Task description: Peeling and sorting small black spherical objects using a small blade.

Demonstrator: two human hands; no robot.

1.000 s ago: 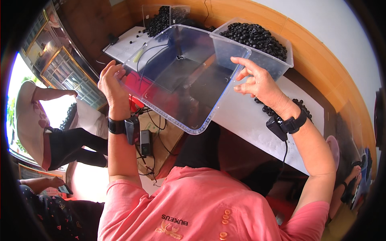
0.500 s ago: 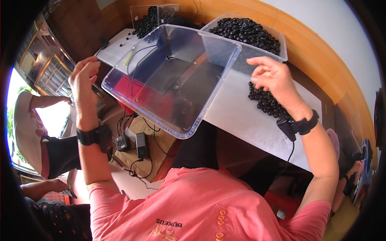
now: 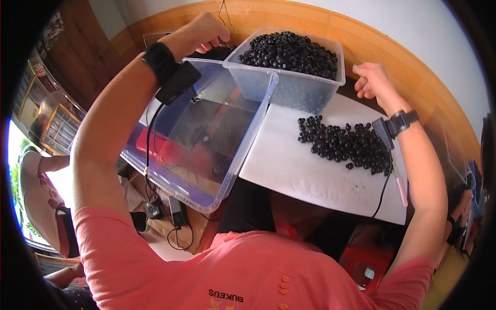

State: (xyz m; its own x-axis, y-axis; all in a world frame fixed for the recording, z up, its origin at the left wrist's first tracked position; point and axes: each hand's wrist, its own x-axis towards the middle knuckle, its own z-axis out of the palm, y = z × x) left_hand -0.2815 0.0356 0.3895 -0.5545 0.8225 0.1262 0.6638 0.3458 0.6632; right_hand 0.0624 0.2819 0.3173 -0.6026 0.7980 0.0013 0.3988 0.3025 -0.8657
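Note:
An empty clear plastic bin (image 3: 206,150) lies tilted over the left edge of the white table (image 3: 310,178). My left hand (image 3: 204,31) reaches across it and is closed at its far rim, apparently gripping it. A second clear bin (image 3: 305,88), heaped with small black round pieces (image 3: 289,49), stands against the empty bin's right corner. My right hand (image 3: 372,80) hovers just right of the full bin, fingers loosely curled and holding nothing. A loose pile of the same black pieces (image 3: 346,144) lies on the table below that hand. Both wrists wear black bands with cables.
A wooden band (image 3: 361,36) runs along the wall behind the table. Cables and power adapters (image 3: 173,212) lie on the floor under the empty bin. Another person in a pale hat (image 3: 36,191) sits at the far left. A red stool (image 3: 361,263) is beneath the table.
My left hand has moved from the empty bin's near-left rim up to its far rim. My right hand has let go of the bin and shifted right. The bin now rests lower beside the full bin.

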